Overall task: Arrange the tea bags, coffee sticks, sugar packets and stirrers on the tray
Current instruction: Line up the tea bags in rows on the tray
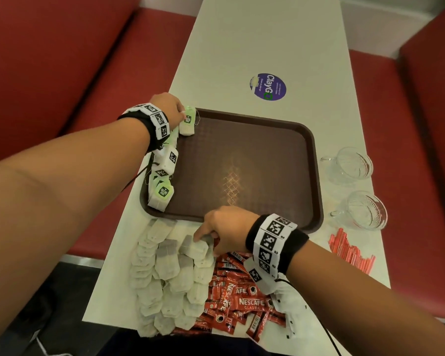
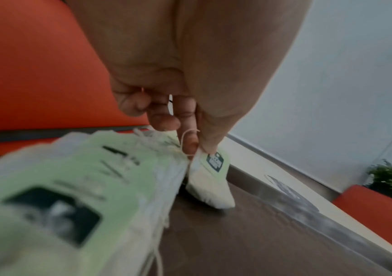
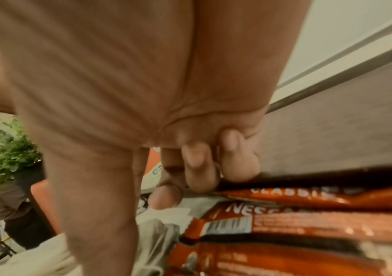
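Tea bag pinched in outstretched left hand

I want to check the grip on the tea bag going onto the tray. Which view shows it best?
The left wrist view: the left hand pinches the top of the tea bag, close up. The head view shows the bag small at the tray corner. The right wrist view misses it.

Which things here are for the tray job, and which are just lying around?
For the job:
brown tray
tea bag pinched by the left hand
tea bag pile under the right hand
Nescafe coffee sticks
red stirrers

Just lying about:
two glass cups
ClayGo sticker
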Motion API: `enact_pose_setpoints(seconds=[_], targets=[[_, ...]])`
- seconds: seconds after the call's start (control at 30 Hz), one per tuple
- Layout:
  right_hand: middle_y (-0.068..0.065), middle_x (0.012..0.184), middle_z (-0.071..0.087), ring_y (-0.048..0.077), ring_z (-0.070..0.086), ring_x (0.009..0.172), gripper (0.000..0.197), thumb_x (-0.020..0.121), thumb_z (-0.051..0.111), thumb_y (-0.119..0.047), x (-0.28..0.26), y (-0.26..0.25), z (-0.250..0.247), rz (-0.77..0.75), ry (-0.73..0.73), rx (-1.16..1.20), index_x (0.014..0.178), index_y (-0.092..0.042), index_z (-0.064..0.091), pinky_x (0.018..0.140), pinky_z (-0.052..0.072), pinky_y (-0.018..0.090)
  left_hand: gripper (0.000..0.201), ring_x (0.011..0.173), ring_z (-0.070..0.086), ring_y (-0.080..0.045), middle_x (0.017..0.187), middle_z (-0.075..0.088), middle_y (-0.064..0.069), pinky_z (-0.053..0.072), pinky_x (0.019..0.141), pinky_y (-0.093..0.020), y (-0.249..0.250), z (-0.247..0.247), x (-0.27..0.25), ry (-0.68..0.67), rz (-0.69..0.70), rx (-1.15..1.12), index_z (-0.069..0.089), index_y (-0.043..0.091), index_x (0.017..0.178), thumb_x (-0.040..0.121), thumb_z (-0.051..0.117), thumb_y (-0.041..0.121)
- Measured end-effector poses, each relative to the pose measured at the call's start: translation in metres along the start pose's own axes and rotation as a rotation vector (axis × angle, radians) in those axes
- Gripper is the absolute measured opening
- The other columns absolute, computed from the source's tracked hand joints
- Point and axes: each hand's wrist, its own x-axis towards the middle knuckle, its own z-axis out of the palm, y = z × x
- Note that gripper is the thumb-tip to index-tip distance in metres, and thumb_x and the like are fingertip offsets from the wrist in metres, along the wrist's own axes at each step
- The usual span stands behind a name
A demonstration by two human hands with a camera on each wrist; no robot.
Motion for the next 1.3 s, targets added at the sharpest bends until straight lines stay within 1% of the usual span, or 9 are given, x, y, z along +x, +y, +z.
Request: enact_pose_setpoints(seconds=[0.13,0.27,0.37,0.6,0.77,0.93,1.03,1.17,1.3], targets=[[-0.013,0.095,0.051,0.017,0.061,0.095,0.04,0.086,0.07,-0.018,0.002,-0.002,0.002,-0.032,0.061,-0.007,0.123,-0.032,0.07,0.075,0.043,0.028,0.027,0.098,0.064,-0.033,0.109,0.068,-0.01,0.054,0.081,-0.037,0.005,0.002,0.002,0.011,-0.047,0.031,0.067,0.015,0.108,0.089,0.067,0.033],[-0.009,0.102,0.061,0.017,0.062,0.097,0.029,0.09,0.066,-0.02,0.005,-0.002,0.008,-0.046,0.108,0.0,0.116,-0.03,0.074,0.072,0.037,0.025,0.043,0.082,0.061,-0.032,0.094,0.066,-0.009,0.052,0.07,-0.037,0.02,0.007,0.001,-0.091,0.0,0.177,0.064,0.013,0.093,0.086,0.063,0.055],[-0.013,0.093,0.055,0.017,0.062,0.094,0.023,0.091,0.065,-0.021,0.003,-0.001,0.008,-0.051,0.144,0.046,0.109,-0.028,0.077,0.072,0.039,0.024,0.036,0.076,0.058,-0.03,0.092,0.064,-0.009,0.043,0.062,-0.032,0.022,0.014,0.0,-0.143,0.017,0.231,0.058,0.013,0.09,0.083,0.063,0.048],[-0.013,0.078,0.049,0.011,0.052,0.075,0.009,0.088,0.069,-0.028,-0.005,0.004,0.007,-0.026,0.291,0.159,0.094,-0.023,0.073,0.072,0.048,0.031,0.03,0.09,0.061,-0.026,0.095,0.064,0.001,0.05,0.079,-0.035,0.031,-0.004,-0.031,-0.064,0.062,0.077,0.06,0.024,0.102,0.088,0.06,0.051],[-0.006,0.086,0.059,0.011,0.056,0.077,0.009,0.083,0.072,-0.024,-0.011,0.004,0.014,-0.019,0.415,0.284,0.081,-0.021,0.064,0.073,0.049,0.031,0.006,0.078,0.061,-0.009,0.086,0.066,0.012,0.049,0.075,-0.029,0.027,-0.023,-0.111,-0.117,0.251,-0.189,0.064,0.031,0.092,0.091,0.064,0.037],[-0.004,0.07,0.056,0.009,0.048,0.061,0.017,0.08,0.068,-0.018,-0.016,-0.001,0.022,0.047,0.532,0.411,0.07,-0.013,0.055,0.06,0.042,0.029,0.005,0.07,0.057,0.006,0.079,0.067,0.017,0.038,0.063,-0.009,0.002,-0.024,-0.195,-0.274,0.412,-0.259,0.071,0.032,0.087,0.091,0.069,0.028],[0.001,0.075,0.068,0.014,0.057,0.064,0.023,0.079,0.061,-0.021,-0.018,-0.007,0.028,0.071,0.56,0.482,0.064,-0.016,0.044,0.059,0.047,0.033,0.003,0.073,0.057,0.004,0.081,0.065,0.019,0.042,0.067,-0.015,-0.017,-0.011,-0.23,-0.417,0.485,-0.102,0.069,0.038,0.088,0.09,0.068,0.04],[-0.008,0.092,0.076,0.0,0.067,0.083,0.031,0.083,0.062,-0.012,-0.021,-0.013,0.034,0.095,0.567,0.568,0.063,-0.014,0.039,0.071,0.054,0.029,0.035,0.083,0.057,0.0,0.084,0.062,0.021,0.049,0.076,-0.026,-0.037,0.009,-0.262,-0.528,0.537,0.04,0.066,0.037,0.092,0.079,0.059,0.068],[0.011,0.073,0.066,0.022,0.068,0.076,0.027,0.076,0.056,-0.033,-0.028,-0.023,0.038,0.133,0.621,0.623,0.062,-0.021,0.037,0.069,0.055,0.045,0.05,0.1,0.048,-0.006,0.102,0.055,0.018,0.046,0.087,-0.028,-0.041,0.025,-0.284,-0.578,0.595,0.177,0.061,0.037,0.101,0.07,0.065,0.076]])
